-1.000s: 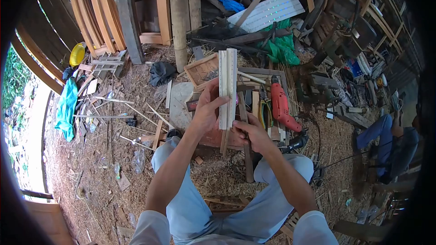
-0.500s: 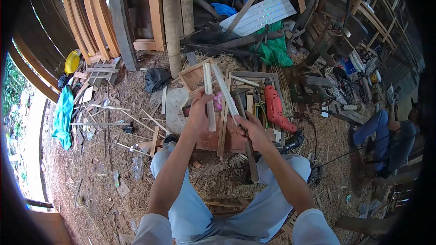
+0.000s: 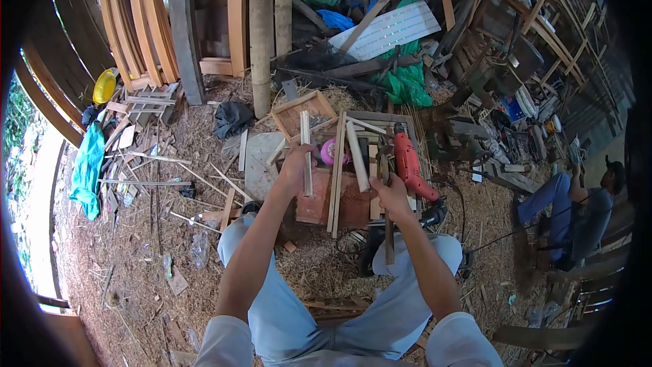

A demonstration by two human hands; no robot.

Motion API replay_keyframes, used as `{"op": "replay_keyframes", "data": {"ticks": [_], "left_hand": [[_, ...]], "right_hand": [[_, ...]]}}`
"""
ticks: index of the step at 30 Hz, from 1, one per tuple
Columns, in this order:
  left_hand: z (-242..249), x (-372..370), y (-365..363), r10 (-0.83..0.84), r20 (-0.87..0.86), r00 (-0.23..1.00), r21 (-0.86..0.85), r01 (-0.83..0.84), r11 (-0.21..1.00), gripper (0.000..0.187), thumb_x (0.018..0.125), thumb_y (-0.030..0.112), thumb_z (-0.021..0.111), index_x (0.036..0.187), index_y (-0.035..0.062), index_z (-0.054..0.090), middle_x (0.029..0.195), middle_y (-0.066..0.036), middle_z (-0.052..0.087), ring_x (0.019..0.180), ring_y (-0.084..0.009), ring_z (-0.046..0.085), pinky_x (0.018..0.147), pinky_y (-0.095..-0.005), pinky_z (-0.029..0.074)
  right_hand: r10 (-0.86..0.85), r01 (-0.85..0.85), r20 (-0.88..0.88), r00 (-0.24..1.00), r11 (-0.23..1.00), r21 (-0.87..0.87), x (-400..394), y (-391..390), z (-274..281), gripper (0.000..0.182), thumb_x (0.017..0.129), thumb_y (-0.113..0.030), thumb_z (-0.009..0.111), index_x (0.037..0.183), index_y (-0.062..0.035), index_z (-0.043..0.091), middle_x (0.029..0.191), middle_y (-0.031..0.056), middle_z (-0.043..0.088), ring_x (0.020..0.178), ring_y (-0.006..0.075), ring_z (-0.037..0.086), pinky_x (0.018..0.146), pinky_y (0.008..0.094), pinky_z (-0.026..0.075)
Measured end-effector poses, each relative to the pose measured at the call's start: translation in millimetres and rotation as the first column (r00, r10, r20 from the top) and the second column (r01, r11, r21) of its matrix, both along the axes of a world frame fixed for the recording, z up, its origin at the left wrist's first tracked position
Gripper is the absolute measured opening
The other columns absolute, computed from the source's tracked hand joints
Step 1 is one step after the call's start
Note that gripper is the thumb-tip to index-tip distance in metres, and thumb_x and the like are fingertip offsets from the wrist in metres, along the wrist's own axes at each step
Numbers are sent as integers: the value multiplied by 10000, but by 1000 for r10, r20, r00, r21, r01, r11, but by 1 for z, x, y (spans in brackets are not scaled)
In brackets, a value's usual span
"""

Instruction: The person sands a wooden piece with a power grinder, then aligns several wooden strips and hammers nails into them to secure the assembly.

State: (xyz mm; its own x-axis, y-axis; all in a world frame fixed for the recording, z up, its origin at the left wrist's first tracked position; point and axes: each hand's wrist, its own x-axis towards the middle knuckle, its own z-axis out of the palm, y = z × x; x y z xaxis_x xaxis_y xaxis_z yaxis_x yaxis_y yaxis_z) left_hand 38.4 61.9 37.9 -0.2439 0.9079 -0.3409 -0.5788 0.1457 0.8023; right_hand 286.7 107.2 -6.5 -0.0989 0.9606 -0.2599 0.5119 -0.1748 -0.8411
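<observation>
Upright in the left half of the work area, a pale wood strip is gripped by my left hand, fingers closed round its middle. My right hand is closed round the wooden handle of a hammer, which points down toward my right knee. Another pale strip slants just left of that hand, its lower end close to the thumb. Between the hands, long thin strips lie across a reddish-brown board. A pink round object sits behind them.
A red power drill lies right of my right hand, with a cord trailing near my knee. Behind stands a shallow wooden tray. Wood shavings and offcuts cover the ground. A seated person is at the far right.
My right hand has let go of the pale strip, which now slants beside it, and has shifted right with the hammer now upright in it. My left hand still grips its strip.
</observation>
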Motion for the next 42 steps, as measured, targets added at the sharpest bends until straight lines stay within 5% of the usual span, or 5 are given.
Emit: {"op": "replay_keyframes", "data": {"ticks": [5,14,19,21,42], "left_hand": [[-3,7,4,-49,-279,959,12,55,998,281,870,138,483,1140,59,468,851,-37,511,669,-136,513,620,-279,456],[27,70,9,-381,-115,917,164,396,904,485,889,88,439,1362,26,354,1283,-99,438,1194,-170,390,1042,-333,289],[-11,47,15,-289,-560,776,57,384,922,426,889,135,527,1282,-2,438,1221,-143,509,1023,-245,545,910,-390,433],[-26,41,2,-123,-992,-29,-126,149,981,483,801,256,676,1157,-11,487,1062,-191,562,925,-381,602,761,-480,498],[-20,35,5,-64,-994,85,-70,-69,995,263,770,220,650,904,-4,679,765,-137,674,733,-241,660,668,-342,503]], "right_hand": [[47,-43,-12,999,972,230,4,5,-11,430,853,-401,595,1033,-11,582,745,114,600,779,382,587,759,419,438],[130,-217,-535,835,971,-103,-24,1,69,217,878,-240,641,916,-59,527,668,-28,489,488,24,333,413,195,266],[126,-112,-153,980,989,100,-11,22,41,458,695,-223,768,1003,60,581,979,218,648,920,318,635,813,391,470],[117,-116,-1,993,980,162,-12,23,49,452,697,-221,766,1005,55,584,968,226,647,929,336,630,818,396,474],[135,-270,265,955,766,583,-49,0,21,480,717,39,618,1148,58,406,1101,272,420,1004,447,496,831,470,460]]}}
